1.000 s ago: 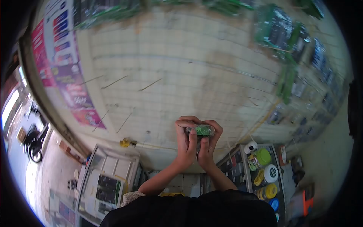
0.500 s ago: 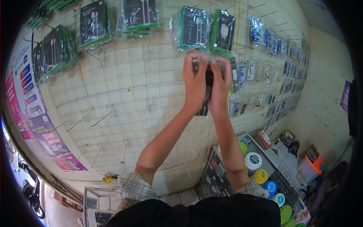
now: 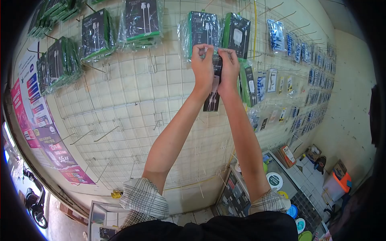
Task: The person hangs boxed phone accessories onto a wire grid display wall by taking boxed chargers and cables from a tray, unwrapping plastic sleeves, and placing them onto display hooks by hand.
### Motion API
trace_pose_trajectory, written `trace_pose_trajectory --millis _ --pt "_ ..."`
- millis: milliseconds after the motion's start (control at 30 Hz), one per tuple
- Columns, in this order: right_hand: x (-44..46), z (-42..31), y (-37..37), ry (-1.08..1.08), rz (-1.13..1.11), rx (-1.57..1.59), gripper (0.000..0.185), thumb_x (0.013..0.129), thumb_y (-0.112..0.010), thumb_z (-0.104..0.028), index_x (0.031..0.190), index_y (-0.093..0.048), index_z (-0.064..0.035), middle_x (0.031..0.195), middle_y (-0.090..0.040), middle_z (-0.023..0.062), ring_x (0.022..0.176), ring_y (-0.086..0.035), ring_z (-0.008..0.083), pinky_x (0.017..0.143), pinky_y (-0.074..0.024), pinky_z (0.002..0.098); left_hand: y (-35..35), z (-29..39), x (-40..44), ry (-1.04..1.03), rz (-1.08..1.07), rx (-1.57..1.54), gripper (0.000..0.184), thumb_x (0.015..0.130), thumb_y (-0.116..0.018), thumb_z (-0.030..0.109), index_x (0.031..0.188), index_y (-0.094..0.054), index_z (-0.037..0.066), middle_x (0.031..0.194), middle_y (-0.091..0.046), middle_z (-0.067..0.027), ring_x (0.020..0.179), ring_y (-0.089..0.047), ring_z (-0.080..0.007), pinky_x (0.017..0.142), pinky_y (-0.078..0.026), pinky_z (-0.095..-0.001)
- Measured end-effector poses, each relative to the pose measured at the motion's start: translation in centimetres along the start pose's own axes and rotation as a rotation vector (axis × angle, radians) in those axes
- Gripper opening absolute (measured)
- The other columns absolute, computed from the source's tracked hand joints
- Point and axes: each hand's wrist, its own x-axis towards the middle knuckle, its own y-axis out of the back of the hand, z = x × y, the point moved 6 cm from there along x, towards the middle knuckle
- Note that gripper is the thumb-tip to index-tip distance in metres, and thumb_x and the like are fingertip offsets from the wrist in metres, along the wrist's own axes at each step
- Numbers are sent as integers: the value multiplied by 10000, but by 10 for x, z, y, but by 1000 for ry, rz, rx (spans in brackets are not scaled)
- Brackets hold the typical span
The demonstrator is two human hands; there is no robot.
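Both hands are raised in front of the wire grid wall. My left hand and my right hand are closed, fingers curled, on the upper part of a black cable package. It hangs upright between them and shows a picture of pale cable plugs on its lower end. My fingers hide its sides and part of its top. Just above, a black and green cable box in clear plastic hangs on the grid. To its right hangs a charger box.
More boxed cables hang at upper left on the wire grid, where bare hooks stick out. Small blue packets hang at right. Below stands a glass display case with round tubs. An orange-lidded bin is at right.
The view has shifted slightly. My hands have risen a little and steadied from a blur, and the package between them shows more clearly.
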Motion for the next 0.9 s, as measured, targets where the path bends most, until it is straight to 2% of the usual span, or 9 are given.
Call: trace_pose_trajectory --millis 467,533,667,767,900 --pt "8 2 9 72 -39 -28 109 824 -547 -140 807 -528 -33 745 -503 14 701 -432 84 626 -357 235 -4 -2 0 -52 -11 74 148 834 -547 142 875 -517 3 805 -546 -66 746 -492 -124 666 -402 -246" --pt "6 -1 7 117 -36 -159 128 828 -549 -146 795 -522 -26 733 -503 14 692 -432 86 620 -353 232 0 -3 1 -115 25 122 159 834 -550 148 870 -515 -3 808 -546 -68 701 -485 -113 628 -399 -247" --pt "7 -3 3 116 -62 -193 144 830 -551 -153 782 -514 -21 716 -494 12 679 -422 84 614 -349 233 2 0 0 -68 53 98 178 831 -557 159 863 -512 -10 791 -544 -68 668 -486 -120 605 -401 -264" --pt "10 -4 -1 130 -90 -205 153 829 -551 -153 765 -511 -20 695 -481 10 669 -408 82 607 -344 231 5 4 3 -78 64 161 201 827 -564 173 849 -507 -19 771 -548 -80 653 -497 -143 600 -407 -291" --pt "13 4 0 103 -103 -330 185 817 -569 -173 757 -509 -8 685 -494 27 668 -418 92 610 -352 245 14 -6 7 -116 94 349 204 829 -555 164 867 -495 -27 748 -552 -116 673 -532 -220 638 -413 -333"
